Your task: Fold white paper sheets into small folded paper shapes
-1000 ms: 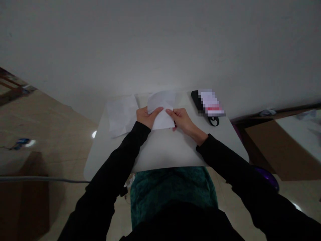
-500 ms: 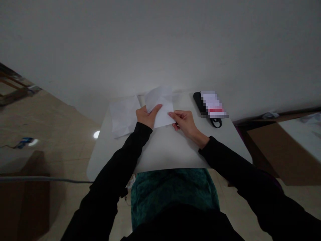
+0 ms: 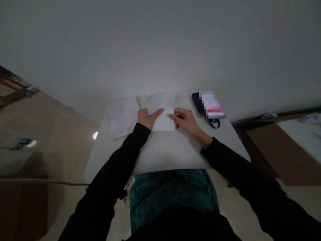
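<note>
A light, limp sheet of white paper (image 3: 163, 122) is pressed onto the table (image 3: 112, 160) by the flat, open left hand (image 3: 147, 118); the half-open right hand (image 3: 184, 121) is held at its right edge, where it is best taken.

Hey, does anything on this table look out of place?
Yes, the loose white paper sheet beside the left hand lies skewed on the white table, visibly angled to the table's far edge.
</note>
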`<state>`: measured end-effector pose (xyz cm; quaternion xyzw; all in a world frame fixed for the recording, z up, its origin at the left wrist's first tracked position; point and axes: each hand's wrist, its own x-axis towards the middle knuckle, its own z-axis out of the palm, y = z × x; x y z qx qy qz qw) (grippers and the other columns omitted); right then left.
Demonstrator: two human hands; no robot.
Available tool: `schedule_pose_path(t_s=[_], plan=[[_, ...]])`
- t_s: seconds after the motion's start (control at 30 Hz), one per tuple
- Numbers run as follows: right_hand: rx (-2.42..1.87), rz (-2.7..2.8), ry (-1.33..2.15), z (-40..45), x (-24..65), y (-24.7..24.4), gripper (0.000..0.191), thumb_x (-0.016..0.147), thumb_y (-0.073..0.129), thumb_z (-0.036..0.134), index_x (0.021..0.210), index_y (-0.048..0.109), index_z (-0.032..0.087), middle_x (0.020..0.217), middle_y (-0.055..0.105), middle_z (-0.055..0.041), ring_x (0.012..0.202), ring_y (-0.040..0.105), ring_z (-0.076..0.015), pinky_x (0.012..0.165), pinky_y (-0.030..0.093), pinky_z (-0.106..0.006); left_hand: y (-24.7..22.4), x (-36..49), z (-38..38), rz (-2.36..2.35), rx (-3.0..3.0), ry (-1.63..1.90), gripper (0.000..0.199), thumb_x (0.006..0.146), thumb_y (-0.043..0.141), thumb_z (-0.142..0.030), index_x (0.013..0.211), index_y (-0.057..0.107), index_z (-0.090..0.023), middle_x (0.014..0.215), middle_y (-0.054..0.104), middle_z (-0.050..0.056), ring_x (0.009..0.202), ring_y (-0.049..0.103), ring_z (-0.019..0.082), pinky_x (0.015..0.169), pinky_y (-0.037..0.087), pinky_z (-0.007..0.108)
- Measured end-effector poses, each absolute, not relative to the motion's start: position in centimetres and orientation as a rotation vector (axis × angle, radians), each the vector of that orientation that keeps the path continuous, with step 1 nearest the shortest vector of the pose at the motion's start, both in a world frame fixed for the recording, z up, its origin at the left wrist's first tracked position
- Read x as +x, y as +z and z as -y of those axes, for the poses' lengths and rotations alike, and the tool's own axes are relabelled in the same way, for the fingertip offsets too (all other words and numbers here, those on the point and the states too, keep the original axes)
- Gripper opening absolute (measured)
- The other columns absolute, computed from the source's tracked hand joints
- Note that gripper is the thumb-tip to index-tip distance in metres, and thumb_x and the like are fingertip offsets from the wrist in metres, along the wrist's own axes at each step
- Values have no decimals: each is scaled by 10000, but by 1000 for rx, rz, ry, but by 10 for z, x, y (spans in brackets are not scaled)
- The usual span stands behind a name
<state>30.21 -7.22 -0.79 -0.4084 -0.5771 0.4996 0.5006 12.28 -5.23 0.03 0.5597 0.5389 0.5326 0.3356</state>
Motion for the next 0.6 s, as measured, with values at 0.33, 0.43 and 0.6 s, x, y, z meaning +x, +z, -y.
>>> schedule_pose_path(t_s=[0.33, 0.43, 0.6], plan=[[-972, 1237, 961, 63, 307, -7, 323, 745, 764, 507, 701, 678, 200, 593, 642, 30, 473, 556, -93, 442, 471, -237, 1, 132, 59, -1328, 1448, 1269, 370, 634, 815, -441, 657, 703, -89, 702, 724, 98, 592, 620, 158, 499, 494, 243], [-969, 1216, 864, 62, 310, -5, 274, 779, 750, 442, 677, 684, 197, 570, 628, 31, 473, 549, -89, 450, 466, -235, 1, 134, 62, -1299, 1413, 1245, 395, 628, 824, -457, 697, 716, -83, 740, 738, 107, 611, 638, 167, 505, 507, 250], [-953, 1114, 851, 59, 313, -1, 171, 719, 796, 343, 699, 701, 203, 614, 661, 35, 504, 572, -88, 469, 479, -229, -4, 137, 67, -1264, 1407, 1180, 422, 627, 835, -494, 703, 718, -96, 707, 725, 89, 593, 642, 174, 486, 494, 257]])
